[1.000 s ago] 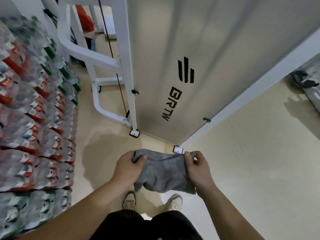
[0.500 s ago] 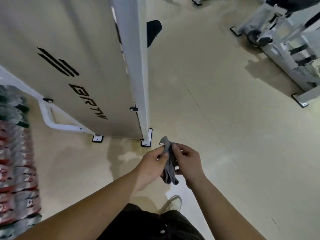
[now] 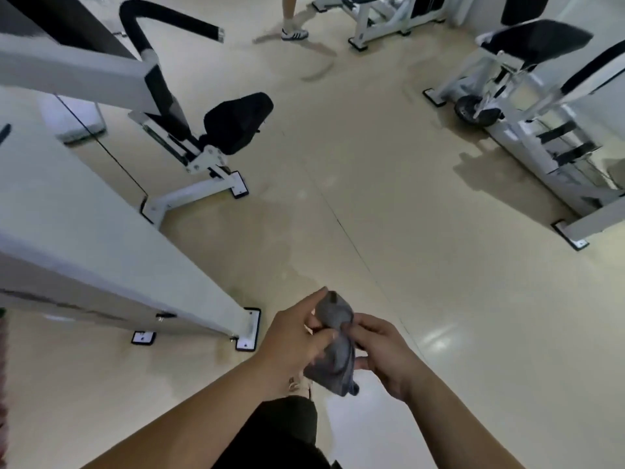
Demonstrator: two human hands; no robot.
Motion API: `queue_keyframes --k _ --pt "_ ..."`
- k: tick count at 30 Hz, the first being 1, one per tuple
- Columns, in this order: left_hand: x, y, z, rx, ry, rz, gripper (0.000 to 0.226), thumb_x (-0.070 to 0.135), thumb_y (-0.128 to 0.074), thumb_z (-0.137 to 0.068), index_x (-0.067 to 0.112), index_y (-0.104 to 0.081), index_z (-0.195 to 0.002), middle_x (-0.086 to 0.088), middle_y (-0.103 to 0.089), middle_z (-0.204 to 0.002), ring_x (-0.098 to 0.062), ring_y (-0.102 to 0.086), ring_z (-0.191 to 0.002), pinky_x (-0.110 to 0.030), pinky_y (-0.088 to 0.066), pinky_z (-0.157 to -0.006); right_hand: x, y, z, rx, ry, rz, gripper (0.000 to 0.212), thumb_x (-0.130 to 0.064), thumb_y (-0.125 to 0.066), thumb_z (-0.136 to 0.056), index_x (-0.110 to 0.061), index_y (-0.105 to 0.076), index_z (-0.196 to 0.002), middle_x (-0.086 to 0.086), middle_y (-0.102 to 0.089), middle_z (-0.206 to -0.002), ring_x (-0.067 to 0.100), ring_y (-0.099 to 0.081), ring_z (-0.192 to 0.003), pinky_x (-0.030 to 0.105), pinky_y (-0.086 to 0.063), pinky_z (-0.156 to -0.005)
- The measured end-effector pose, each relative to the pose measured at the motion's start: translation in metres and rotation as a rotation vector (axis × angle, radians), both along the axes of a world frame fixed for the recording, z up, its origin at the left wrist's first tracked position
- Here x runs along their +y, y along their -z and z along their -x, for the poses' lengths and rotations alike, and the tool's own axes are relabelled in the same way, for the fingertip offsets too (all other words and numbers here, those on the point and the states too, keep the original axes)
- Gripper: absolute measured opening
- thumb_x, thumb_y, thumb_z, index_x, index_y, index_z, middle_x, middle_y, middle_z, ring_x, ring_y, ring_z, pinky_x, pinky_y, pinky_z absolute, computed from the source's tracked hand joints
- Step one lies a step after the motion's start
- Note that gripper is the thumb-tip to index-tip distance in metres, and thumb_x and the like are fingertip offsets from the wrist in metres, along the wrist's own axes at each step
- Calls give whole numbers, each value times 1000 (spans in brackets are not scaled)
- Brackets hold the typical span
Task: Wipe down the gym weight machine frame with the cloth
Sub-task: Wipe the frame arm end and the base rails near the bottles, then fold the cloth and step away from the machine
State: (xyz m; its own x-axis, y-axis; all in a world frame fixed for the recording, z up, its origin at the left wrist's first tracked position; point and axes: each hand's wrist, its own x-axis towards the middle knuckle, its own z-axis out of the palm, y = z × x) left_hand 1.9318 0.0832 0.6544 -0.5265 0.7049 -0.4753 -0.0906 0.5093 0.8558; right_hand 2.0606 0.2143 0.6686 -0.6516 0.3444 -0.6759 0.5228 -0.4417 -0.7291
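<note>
A grey cloth (image 3: 333,346) hangs bunched between both hands, low in the middle of the view. My left hand (image 3: 293,340) pinches its upper part between thumb and fingers. From the right side, my right hand (image 3: 382,353) grips the cloth with curled fingers. The white frame of the weight machine (image 3: 111,238) slants across the left of the view, its foot plate (image 3: 249,328) on the floor just left of my left hand. Neither hand nor cloth touches the frame.
The machine's black padded seat (image 3: 236,121) and black handle bar (image 3: 162,18) stand at upper left. Another white machine (image 3: 541,130) fills the right side. A person's leg and shoe (image 3: 293,32) are at the top. Beige floor (image 3: 389,198) lies between.
The view has swung right, away from the machine's logo panel and the stacked bottles. The cloth went from spread between both hands to bunched up.
</note>
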Motion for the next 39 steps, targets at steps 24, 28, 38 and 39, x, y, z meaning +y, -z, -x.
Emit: queue_keyframes --k 24,28,38,39 --pt "427 -24 227 -293 -576 -69 26 2 -59 -90 16 -70 -110 -13 -69 -107 -29 -66 -104 -42 -56 -90 499 6 286 -187 -387 -220 26 -31 -47 -106 -18 -60 -125 9 -68 -115 27 -70 -99 43 -63 -76" --pt "466 -32 274 -232 -591 -40 25 10 -60 -95 27 -67 -111 -9 -69 -107 -25 -70 -97 -40 -61 -79 549 -2 362 -183 -538 -412 37 -21 -53 -99 -18 -55 -136 10 -68 -103 32 -68 -93 41 -57 -77" --pt "565 -43 469 -99 -415 71 49 2 -58 -88 33 -59 -127 2 -65 -105 -17 -64 -99 -26 -56 -73 631 -33 602 140 -975 -478 40 -20 -68 -94 -32 -64 -132 -12 -68 -123 -1 -66 -105 11 -53 -74" --pt "574 -48 490 -54 -412 85 47 3 -59 -89 33 -60 -125 4 -66 -102 -15 -66 -96 -25 -57 -71 640 -39 624 154 -998 -464 39 -19 -68 -94 -32 -65 -131 -13 -69 -122 1 -67 -106 15 -55 -79"
